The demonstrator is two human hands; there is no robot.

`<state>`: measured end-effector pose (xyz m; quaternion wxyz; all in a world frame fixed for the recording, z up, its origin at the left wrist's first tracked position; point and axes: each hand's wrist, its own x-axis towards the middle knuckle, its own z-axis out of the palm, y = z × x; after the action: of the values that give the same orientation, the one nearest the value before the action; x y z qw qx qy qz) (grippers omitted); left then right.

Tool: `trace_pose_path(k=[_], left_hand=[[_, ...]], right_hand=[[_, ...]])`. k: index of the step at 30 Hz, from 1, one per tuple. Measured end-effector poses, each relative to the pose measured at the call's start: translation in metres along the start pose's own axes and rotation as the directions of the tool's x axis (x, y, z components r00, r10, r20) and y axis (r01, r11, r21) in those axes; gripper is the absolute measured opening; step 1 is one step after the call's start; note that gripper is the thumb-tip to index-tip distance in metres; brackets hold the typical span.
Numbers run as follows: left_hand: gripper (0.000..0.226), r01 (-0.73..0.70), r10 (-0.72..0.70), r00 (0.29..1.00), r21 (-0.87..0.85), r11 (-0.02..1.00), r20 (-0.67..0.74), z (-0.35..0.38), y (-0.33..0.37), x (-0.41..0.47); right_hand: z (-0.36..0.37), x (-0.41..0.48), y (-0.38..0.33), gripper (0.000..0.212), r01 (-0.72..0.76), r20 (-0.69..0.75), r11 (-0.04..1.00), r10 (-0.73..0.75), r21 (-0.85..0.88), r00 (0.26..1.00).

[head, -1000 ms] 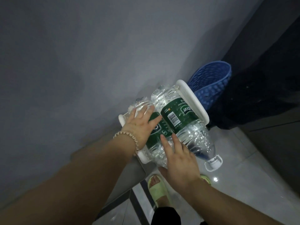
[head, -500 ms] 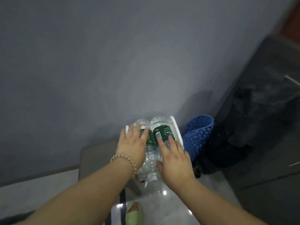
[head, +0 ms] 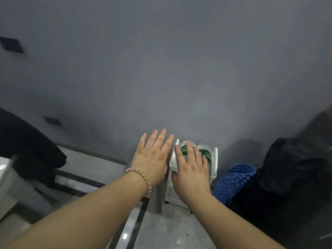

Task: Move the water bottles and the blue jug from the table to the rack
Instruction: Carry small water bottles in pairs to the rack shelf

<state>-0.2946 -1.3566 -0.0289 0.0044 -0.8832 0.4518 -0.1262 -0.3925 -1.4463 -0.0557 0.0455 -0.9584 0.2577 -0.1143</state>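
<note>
**Inspector:** Report task progress.

**Technician:** Two water bottles (head: 205, 153), clear with green labels, lie side by side in the top of the white rack (head: 216, 162). The rack stands on the floor against the far grey wall. That portion is judged complete. No jug is confirmed in the rack, so its transfer is judged outstanding.

**Inspector:** State of the hands?

**Technician:** The left hand (head: 152, 159) is flat with fingers straight and slightly spread, just left of the rack, holding nothing. The right hand (head: 193, 171) is flat, fingers straight, over the bottles. Whether it presses on them or hovers above cannot be told.

**Inspector:** Where is the blue jug?

**Technician:** Not identified. A blue perforated object (head: 233, 180) sits low, just right of the rack, against a black bag (head: 296, 168). Its shape is too unclear to call it a jug.

**Inspector:** Other limits on visibility?

**Technician:**
- The right hand covers the near ends of both bottles; caps are not visible.
- The rack's lower tiers are largely hidden behind the right forearm.
- The table is not in view, so any bottles left there cannot be counted.
- The picture is dim and soft.
</note>
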Motion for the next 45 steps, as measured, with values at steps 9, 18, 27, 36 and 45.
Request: trace_pose_path(k=[9,18,27,36,45], left_hand=[[0.072,0.318,-0.317,0.948,0.06,0.946,-0.033,-0.076,-0.109,-0.25],[0.07,0.614,-0.623,0.782,0.185,0.767,-0.015,-0.138,-0.218,-0.564],[0.076,0.785,-0.805,0.593,0.198,0.587,0.034,-0.149,-0.298,-0.735],[0.075,0.764,-0.79,0.597,0.197,0.614,0.141,-0.105,-0.419,-0.78],[0.075,0.754,-0.787,0.592,0.225,0.617,0.173,-0.089,-0.579,-0.814]], right_hand=[[-0.041,-0.131,-0.211,0.077,0.324,-0.067,0.939,-0.318,0.112,0.946],[-0.044,-0.331,-0.444,0.074,0.641,-0.097,0.737,-0.637,0.215,0.765],[-0.023,-0.419,-0.584,0.075,0.762,-0.06,0.608,-0.772,0.222,0.633],[0.054,-0.417,-0.722,0.08,0.747,0.02,0.621,-0.772,0.238,0.635],[0.082,-0.37,-0.883,0.085,0.769,-0.045,0.567,-0.796,0.294,0.604]])
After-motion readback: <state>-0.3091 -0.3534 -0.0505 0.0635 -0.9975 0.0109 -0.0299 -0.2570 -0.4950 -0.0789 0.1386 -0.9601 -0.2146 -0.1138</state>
